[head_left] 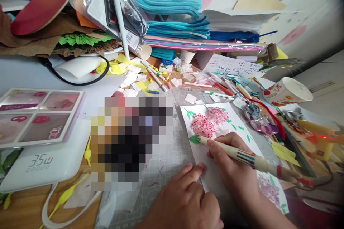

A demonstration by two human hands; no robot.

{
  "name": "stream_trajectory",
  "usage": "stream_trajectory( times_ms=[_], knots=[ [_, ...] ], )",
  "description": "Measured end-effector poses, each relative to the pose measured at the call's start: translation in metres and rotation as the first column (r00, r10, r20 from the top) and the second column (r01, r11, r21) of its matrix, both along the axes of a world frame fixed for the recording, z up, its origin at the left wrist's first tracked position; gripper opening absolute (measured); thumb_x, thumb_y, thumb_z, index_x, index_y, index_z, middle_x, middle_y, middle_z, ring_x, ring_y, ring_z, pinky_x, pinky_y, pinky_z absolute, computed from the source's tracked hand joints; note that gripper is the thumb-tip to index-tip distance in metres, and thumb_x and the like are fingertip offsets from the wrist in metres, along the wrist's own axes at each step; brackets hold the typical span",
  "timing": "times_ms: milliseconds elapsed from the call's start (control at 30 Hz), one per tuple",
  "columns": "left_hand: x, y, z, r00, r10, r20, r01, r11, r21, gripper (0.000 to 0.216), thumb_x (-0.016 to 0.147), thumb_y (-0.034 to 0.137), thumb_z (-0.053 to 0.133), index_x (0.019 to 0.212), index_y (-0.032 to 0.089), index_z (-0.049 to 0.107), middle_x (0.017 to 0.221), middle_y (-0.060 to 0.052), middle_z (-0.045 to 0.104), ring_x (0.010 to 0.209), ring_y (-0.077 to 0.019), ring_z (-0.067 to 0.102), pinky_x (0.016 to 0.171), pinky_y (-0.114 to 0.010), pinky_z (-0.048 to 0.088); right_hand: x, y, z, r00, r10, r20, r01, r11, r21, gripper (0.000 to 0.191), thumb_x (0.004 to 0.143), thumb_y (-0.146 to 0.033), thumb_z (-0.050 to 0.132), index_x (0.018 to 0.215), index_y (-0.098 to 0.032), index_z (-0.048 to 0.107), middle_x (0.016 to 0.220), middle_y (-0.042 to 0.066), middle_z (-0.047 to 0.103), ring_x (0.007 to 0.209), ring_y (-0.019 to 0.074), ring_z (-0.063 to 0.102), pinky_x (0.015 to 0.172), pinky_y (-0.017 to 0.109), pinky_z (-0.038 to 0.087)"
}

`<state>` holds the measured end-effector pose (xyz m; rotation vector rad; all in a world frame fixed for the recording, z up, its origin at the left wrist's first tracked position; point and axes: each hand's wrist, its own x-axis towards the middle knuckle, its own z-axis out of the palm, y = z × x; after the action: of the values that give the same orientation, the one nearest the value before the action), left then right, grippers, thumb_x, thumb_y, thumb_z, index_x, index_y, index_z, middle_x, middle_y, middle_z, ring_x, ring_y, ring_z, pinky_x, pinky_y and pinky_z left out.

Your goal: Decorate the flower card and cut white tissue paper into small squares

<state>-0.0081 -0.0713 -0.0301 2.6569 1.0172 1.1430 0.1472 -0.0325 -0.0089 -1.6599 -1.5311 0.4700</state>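
Note:
My right hand (pixel 233 164) is closed around a thick cream multicolour ballpoint pen (pixel 239 154) with coloured sliders. The pen's tip touches a green leaf (pixel 194 139) on a sheet of white paper (pixel 200 155). Beside the leaf is a ruffled flower (pixel 203 126) in white and red, and a pinker flower (pixel 217 115) sits just above it. A pale purple flower (pixel 269 189) shows at the sheet's lower end, partly behind my right forearm. My left hand (pixel 185 196) rests at the sheet's left edge, its forefinger stretched out and other fingers bent, holding nothing.
A grey cutting mat (pixel 158 182) lies under the sheet. Markers (pixel 158 80) and paper scraps (pixel 190 98) litter the back. At left are a white power bank (pixel 45 170) and a framed box (pixel 40 116). A paper cup (pixel 288 91) stands right. One patch is pixelated.

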Motion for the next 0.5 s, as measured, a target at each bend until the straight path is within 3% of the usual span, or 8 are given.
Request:
stream_trajectory(
  times_ms=[233, 500],
  knots=[
    [-0.0009, -0.0016, -0.0005, 0.999, -0.023, -0.033, 0.021, 0.998, -0.063, 0.030, 0.089, 0.033, 0.054, 0.062, 0.021, 0.052, 0.061, -0.003, 0.068, 0.100, -0.0211, 0.069, 0.094, -0.030, 0.052, 0.0036, -0.0032, -0.0009, 0.998, -0.069, -0.004, 0.069, 0.997, 0.044, 0.024, 0.082, -0.039, 0.064, 0.070, -0.020, 0.056, 0.058, -0.002, 0.058, 0.052, 0.0141, 0.055, 0.052, 0.028, 0.045],
    [-0.0043, -0.0054, -0.0019, 0.997, -0.074, -0.009, 0.071, 0.976, -0.206, 0.021, 0.086, 0.029, 0.056, 0.067, 0.020, 0.054, 0.070, -0.007, 0.070, 0.109, -0.0227, 0.065, 0.101, -0.033, 0.047, 0.0016, -0.0055, -0.0004, 1.000, 0.011, -0.010, -0.010, 0.994, 0.105, 0.021, 0.082, -0.036, 0.066, 0.070, -0.020, 0.058, 0.057, -0.002, 0.059, 0.050, 0.0141, 0.055, 0.049, 0.028, 0.044]
  ],
)
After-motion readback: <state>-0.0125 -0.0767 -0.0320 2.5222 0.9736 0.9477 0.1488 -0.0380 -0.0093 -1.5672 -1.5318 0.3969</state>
